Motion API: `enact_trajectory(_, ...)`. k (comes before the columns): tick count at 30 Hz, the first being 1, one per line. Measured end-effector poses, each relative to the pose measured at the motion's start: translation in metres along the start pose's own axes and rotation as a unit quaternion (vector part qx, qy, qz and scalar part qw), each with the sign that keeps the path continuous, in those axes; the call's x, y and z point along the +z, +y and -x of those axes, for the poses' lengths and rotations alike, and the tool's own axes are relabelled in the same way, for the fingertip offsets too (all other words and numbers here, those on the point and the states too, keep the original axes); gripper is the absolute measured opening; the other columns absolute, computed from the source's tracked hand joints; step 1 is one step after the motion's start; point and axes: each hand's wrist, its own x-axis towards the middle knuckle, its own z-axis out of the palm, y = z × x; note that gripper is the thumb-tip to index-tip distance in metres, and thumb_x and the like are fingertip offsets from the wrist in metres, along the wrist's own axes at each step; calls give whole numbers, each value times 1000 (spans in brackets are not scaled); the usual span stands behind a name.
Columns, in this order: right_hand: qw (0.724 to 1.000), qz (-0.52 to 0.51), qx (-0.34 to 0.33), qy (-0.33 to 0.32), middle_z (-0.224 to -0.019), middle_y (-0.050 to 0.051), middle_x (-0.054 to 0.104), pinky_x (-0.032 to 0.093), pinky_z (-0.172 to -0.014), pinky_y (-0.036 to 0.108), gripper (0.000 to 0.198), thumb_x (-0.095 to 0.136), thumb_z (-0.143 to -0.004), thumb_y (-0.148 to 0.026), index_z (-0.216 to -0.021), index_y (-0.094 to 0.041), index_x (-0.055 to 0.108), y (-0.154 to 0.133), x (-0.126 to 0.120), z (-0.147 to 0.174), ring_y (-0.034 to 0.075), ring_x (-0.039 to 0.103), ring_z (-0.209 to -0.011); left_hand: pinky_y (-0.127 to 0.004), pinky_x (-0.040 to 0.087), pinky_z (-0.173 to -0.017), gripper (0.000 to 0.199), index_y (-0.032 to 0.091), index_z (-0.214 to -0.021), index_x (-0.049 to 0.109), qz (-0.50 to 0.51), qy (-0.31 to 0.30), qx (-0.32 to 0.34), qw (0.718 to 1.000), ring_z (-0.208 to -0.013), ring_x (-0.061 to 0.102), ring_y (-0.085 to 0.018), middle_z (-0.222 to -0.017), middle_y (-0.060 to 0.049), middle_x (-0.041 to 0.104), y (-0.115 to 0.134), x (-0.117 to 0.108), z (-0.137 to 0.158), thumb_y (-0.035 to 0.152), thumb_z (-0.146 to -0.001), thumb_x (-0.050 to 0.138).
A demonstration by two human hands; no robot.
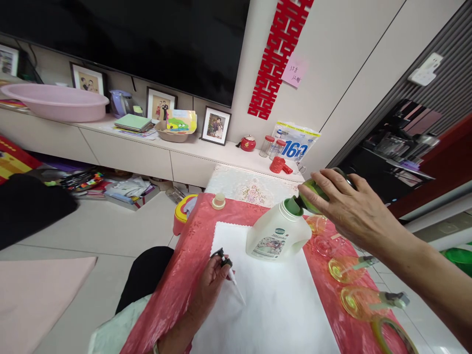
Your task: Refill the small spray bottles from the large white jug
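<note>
My left hand (pixel 212 275) grips a black pump head (pixel 225 259) with a white dip tube slanting down over the white sheet (pixel 265 305). A large whitish jug (pixel 278 233) with a printed label stands upright on that sheet, a green spout or funnel (pixel 293 206) in its mouth. My right hand (pixel 334 199) is wrapped round a green bottle (pixel 314 194), tipped so its dark neck meets the green piece. Whether liquid flows is hidden. A pale cap (pixel 219 201) lies at the far left of the red table cover (pixel 236 209).
Several yellowish bottles with pumps, such as one clear bottle (pixel 342 269), line the right side. A tape roll (pixel 391 337) lies near the front right. Behind stands a cabinet (pixel 190 167) with frames, red-lidded jars (pixel 266 146) and a pink basin (pixel 73 105). A small yellow-red stool (pixel 182 214) is left.
</note>
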Motion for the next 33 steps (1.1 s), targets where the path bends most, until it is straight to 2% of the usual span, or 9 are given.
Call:
enact_trajectory(6,1000,19,-4,-1,-147,16,36,43,-95,50,54,61,-91,-11,-141,-22,43,2,-7,-1,34,29,-139,-33,57,-73,55,18,-104,66,-4,-5,-4,1000,-79,72,-21,-100,-7,71,4,0,2,62,-73,76)
enact_trajectory(13,999,33,-5,-3,-146,17,37,43,-93,50,50,58,-93,-10,-140,-21,47,2,-13,-2,35,30,-139,-34,58,-70,55,18,-100,66,5,5,2,1000,-74,71,-21,-93,-5,70,3,1,0,62,-69,78)
enact_trajectory(21,999,52,8,-1,-146,16,36,43,-93,49,47,49,-97,-8,-142,-22,47,2,-15,-2,34,29,-140,-34,58,-71,57,18,-101,66,11,3,0,1000,-77,72,-21,-99,-6,71,0,-1,0,63,-69,78)
enact_trajectory(26,999,45,15,-6,-148,16,34,42,-95,50,51,55,-95,-9,-143,-22,45,1,-13,0,34,28,-141,-33,58,-73,55,18,-104,65,0,-5,4,1000,-78,72,-22,-97,-6,71,-6,-3,-1,62,-74,76)
enact_trajectory(33,999,41,19,-5,-148,16,35,43,-94,49,49,56,-96,-11,-142,-22,45,1,-12,0,34,29,-140,-34,58,-71,54,17,-101,65,2,0,-2,1000,-79,72,-22,-101,-7,71,-5,-2,-1,62,-73,77)
